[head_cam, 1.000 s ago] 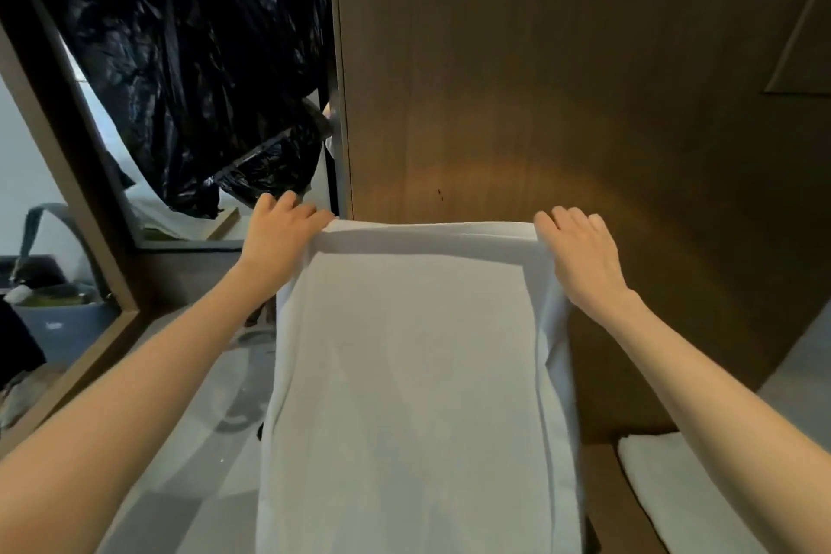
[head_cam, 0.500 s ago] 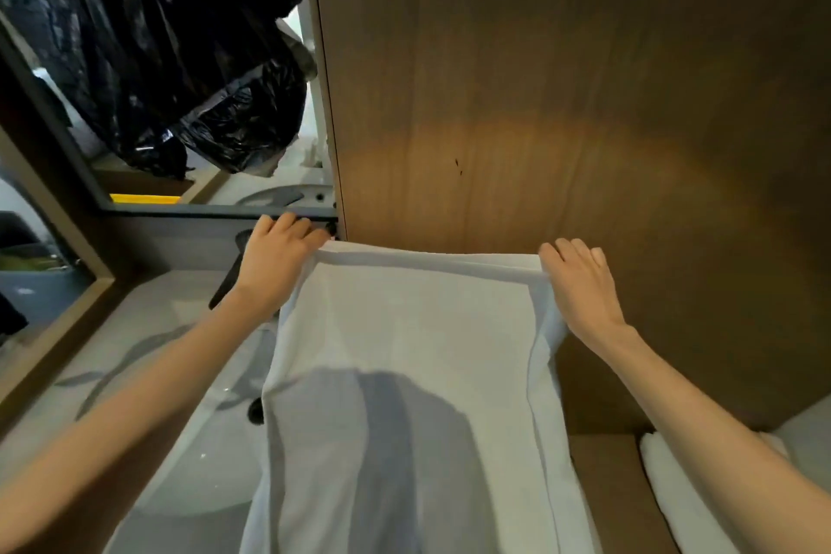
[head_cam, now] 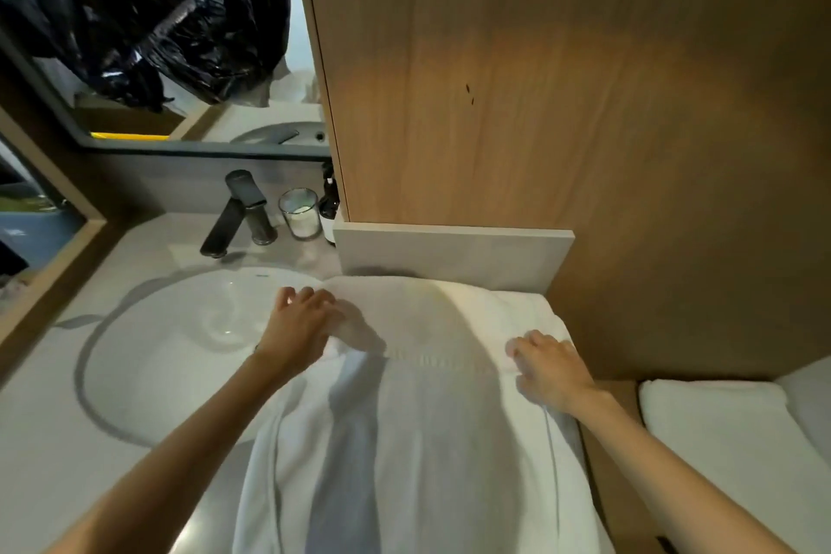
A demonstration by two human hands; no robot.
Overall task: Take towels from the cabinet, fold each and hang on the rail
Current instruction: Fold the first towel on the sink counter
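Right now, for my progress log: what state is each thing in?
White towel: spread out on the grey counter.
Left hand: grips the towel's left edge.
Right hand: grips its right edge.
Black faucet: off.
Second white towel: folded, lying at right.

I'm standing in a bathroom, at the vanity. A white basin (head_cam: 180, 328) is sunk into the pale counter (head_cam: 40, 441) at nine o'clock, with a dark faucet (head_cam: 238, 211) behind it at eleven. Beside the faucet stand a glass (head_cam: 300, 211) and a dark bottle (head_cam: 329, 205). A mirror (head_cam: 180, 58) fills the wall at ten. A wood panel (head_cam: 539, 81) rises at twelve. A white towel (head_cam: 427, 441) lies spread at six and a folded towel (head_cam: 719, 427) at four.
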